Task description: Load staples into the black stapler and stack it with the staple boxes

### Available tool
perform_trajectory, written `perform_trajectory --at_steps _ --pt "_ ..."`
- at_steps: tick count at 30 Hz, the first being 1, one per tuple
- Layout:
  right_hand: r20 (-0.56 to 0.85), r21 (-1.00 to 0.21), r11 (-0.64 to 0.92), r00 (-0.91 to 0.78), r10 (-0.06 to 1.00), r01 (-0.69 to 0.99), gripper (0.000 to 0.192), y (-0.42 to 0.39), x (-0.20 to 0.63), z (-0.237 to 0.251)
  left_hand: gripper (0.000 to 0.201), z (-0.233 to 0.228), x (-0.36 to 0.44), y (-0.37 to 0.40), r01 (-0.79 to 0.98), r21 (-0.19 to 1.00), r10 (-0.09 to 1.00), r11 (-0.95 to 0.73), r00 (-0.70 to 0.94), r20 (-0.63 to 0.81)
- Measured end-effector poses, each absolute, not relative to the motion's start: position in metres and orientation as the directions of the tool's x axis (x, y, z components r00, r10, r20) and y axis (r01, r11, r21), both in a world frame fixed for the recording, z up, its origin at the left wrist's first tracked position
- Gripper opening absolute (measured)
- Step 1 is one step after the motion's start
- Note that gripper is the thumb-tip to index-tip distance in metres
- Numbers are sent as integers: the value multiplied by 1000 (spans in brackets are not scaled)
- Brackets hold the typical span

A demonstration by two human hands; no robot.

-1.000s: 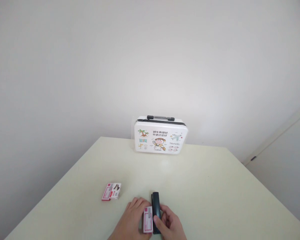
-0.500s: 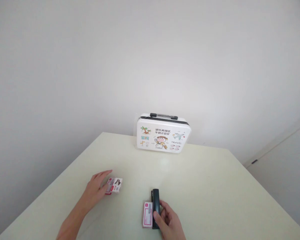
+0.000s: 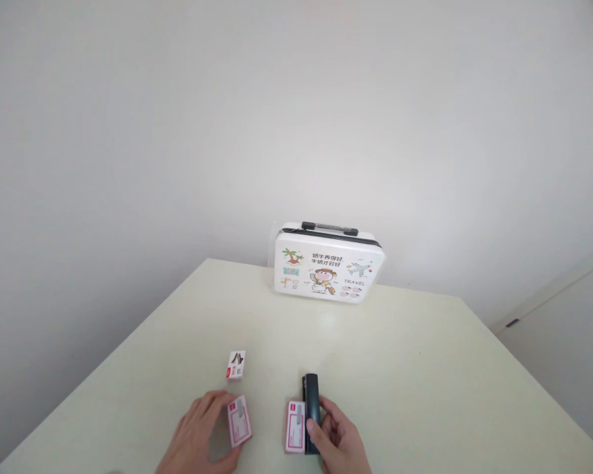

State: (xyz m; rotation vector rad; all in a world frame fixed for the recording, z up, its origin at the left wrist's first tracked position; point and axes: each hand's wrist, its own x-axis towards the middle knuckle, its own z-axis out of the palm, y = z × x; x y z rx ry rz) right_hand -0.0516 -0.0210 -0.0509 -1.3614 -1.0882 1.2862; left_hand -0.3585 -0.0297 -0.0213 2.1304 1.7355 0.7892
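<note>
Between the thumb and fingers of my left hand is a small white box with a pink-framed label, gripped at its ends. My right hand is closed around a dark stapler, its thumb on the near part. Flush along the stapler's left side lies a second white box with a pink-framed label. A smaller white box with a stapler picture rests on the table beyond my left hand.
A white cartoon-printed case with a black handle stands at the back of the pale table, near the wall. The table's left and right edges slant away from me.
My left hand has taken hold of the pink-labelled box at the left and drawn it nearer, apart from the smaller box. My right hand stays on the stapler.
</note>
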Motion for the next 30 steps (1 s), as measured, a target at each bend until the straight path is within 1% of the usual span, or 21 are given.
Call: perform_trajectory --at_steps 3,5,7,11,13,14,15,16,17,18,19,20,21,23,25,27,30 --pt "-175 -984 -174 -19 984 30 79 -20 -47 -47 66 -4 -313 -24 684 652 944 -329 229 236" --pt "-169 -985 -166 -59 984 54 78 -20 -45 -43 72 7 -286 -17 612 699 923 -371 324 207" --pt "-156 -986 -152 -63 986 73 79 -19 -45 -41 73 17 -267 -11 567 726 901 -390 397 174" --pt "-146 -985 -142 -37 989 99 85 -18 -47 -40 64 30 -249 -6 537 747 880 -392 455 135" --pt "-148 -986 -146 -17 989 84 87 -19 -49 -41 71 33 -251 -5 533 754 877 -384 465 118" --pt "-146 -987 -146 7 989 71 88 -20 -50 -41 75 33 -255 -4 537 758 886 -371 448 116" --pt "-143 -987 -146 38 989 61 90 -22 -51 -42 75 32 -263 -2 549 763 909 -342 400 119" --pt "-143 -987 -147 69 987 56 91 -25 -51 -42 68 31 -274 2 568 769 941 -294 314 128" --pt "-148 -986 -154 94 984 58 93 -28 -52 -42 55 29 -288 7 589 777 972 -224 192 135" --pt "-160 -984 -167 106 981 67 96 -32 -52 -41 43 26 -304 13 605 787 991 -120 29 129" --pt "-174 -980 -183 107 979 79 99 -35 -52 -39 44 24 -320 20 605 796 986 -10 -128 109" --pt "-189 -976 -197 93 978 92 103 -38 -52 -37 48 23 -335 28 587 801 960 119 -272 57" --pt "-196 -974 -203 74 978 105 106 -41 -52 -34 51 21 -348 35 563 798 938 217 -345 -12" --pt "-179 -975 -182 36 983 128 105 -42 -52 -26 50 19 -360 46 548 796 942 257 -327 -79" --pt "-136 -980 -134 -3 991 147 98 -39 -53 -18 46 17 -351 52 543 808 965 226 -235 -112" --pt "-107 -981 -99 -38 994 170 89 -34 -54 -10 43 15 -324 53 524 829 979 194 -156 -130" --pt "-103 -974 -85 -78 992 209 82 -28 -57 -3 42 11 -276 50 487 861 989 146 -59 -135"
